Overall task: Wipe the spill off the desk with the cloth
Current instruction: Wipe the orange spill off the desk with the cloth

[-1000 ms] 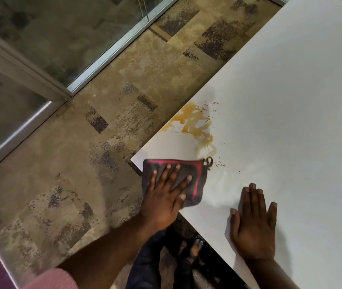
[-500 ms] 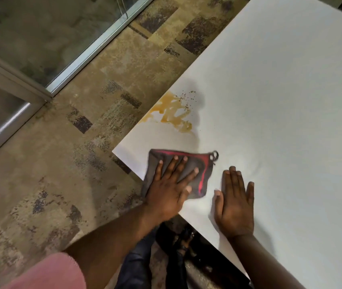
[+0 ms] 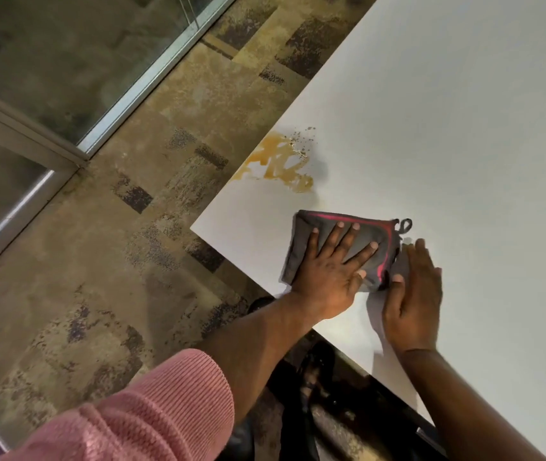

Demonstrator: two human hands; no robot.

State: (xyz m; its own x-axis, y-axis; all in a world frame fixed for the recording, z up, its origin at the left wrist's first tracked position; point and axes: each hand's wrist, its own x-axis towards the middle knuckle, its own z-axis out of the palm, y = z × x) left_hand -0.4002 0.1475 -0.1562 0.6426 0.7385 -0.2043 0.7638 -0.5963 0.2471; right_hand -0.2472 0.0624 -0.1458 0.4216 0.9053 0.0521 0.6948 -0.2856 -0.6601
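An orange-brown spill (image 3: 278, 164) with dark specks lies on the white desk (image 3: 448, 144) by its left edge. Nearer to me, apart from the spill, a folded grey cloth (image 3: 301, 241) with red trim and a small loop lies flat on the desk. My left hand (image 3: 328, 277) presses down on the cloth with fingers spread. My right hand (image 3: 414, 301) lies flat on the desk just right of the cloth, thumb and fingers touching its right edge.
The desk's near-left corner (image 3: 195, 227) is left of the cloth, with patterned brown carpet (image 3: 98, 261) below. A glass partition with a metal frame (image 3: 138, 84) runs along the far left. My legs and something dark show under the desk's near edge.
My left hand has slid the cloth to the right along the near edge, away from the corner. The spill's lower streak is gone. My right hand now touches the cloth's edge.
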